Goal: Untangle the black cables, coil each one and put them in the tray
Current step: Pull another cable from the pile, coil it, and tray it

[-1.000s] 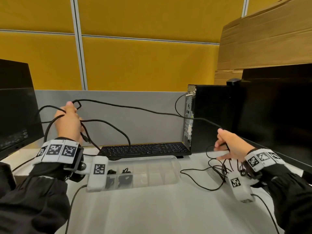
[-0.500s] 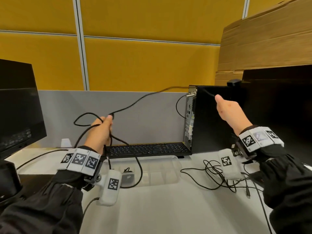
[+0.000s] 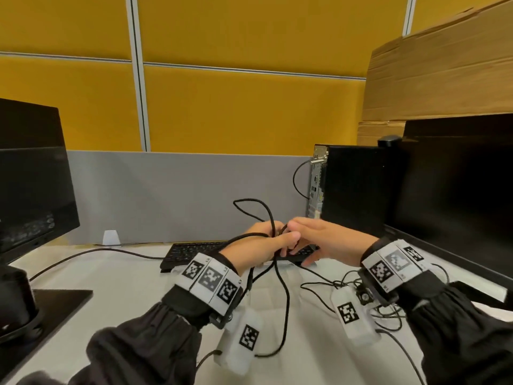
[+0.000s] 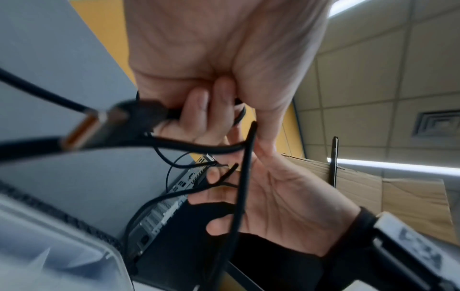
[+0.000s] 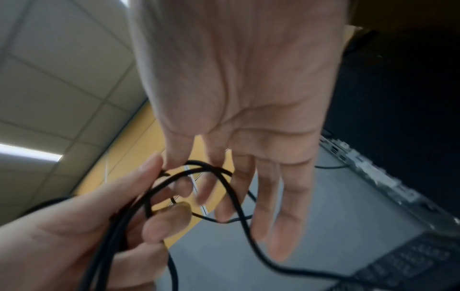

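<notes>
My left hand [image 3: 263,245] is raised over the desk and grips several loops of a black cable [image 3: 288,307]. One loop stands up above my fist and a long strand hangs down to the desk. The cable's metal-tipped plug [image 4: 99,126] sticks out beside my left fingers [image 4: 199,106]. My right hand [image 3: 319,237] meets the left one, its fingers mostly straight, with thumb and forefinger pinching a strand [image 5: 189,163]. More thin black cables [image 3: 388,315] lie tangled on the desk under my right wrist. The clear tray [image 4: 62,256] is below my hands, mostly hidden in the head view.
A black keyboard [image 3: 194,250] lies behind the hands. A computer tower [image 3: 352,190] and a monitor [image 3: 458,204] stand at the right, and another monitor [image 3: 30,176] with its base [image 3: 41,301] stands at the left. A cable [image 3: 83,254] runs across the desk at the left.
My right hand has come down from beside the tower's top and brought its strand to the left hand. The left hand has shifted right to the desk's middle, with the cable gathered into loops.
</notes>
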`<state>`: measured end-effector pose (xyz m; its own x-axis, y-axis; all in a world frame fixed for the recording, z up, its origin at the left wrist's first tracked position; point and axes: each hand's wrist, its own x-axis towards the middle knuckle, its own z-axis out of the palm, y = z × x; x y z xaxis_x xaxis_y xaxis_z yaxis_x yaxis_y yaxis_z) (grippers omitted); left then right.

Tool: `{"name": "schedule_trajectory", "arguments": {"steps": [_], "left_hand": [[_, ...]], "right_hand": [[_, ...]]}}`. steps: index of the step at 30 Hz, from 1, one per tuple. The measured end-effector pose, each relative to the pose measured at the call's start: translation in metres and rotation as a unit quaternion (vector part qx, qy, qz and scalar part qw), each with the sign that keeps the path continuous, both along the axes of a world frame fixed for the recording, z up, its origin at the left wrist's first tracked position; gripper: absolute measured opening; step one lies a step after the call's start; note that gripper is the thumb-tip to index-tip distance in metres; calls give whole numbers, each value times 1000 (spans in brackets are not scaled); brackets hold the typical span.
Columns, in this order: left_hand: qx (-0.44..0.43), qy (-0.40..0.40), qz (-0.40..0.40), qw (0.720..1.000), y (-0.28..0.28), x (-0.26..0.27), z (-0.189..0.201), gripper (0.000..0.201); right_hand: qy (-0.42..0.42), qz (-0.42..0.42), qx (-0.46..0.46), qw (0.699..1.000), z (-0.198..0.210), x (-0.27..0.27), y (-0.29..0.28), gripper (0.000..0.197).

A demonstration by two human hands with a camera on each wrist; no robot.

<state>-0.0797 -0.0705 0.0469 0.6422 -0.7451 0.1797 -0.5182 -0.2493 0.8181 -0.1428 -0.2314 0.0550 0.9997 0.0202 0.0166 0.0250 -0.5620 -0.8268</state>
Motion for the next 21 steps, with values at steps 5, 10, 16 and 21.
{"name": "schedule_trajectory", "arguments": {"steps": [5, 10, 16, 21], "left_hand": [[-88, 136, 42, 986, 10, 7, -7, 31], [-190, 315, 74, 927, 26, 12, -8, 26], [-72, 305, -41, 949, 37, 3, -10, 19], [71, 183, -125, 973, 43, -5, -1, 27]], "right_hand": [[-64, -124, 69, 988, 7, -3, -26, 28], [-37, -378, -295, 877, 23, -15, -102, 45], [-92, -320, -445, 831, 8, 0, -73, 59], [-159, 92, -298, 937, -7, 21, 25, 55]]}}
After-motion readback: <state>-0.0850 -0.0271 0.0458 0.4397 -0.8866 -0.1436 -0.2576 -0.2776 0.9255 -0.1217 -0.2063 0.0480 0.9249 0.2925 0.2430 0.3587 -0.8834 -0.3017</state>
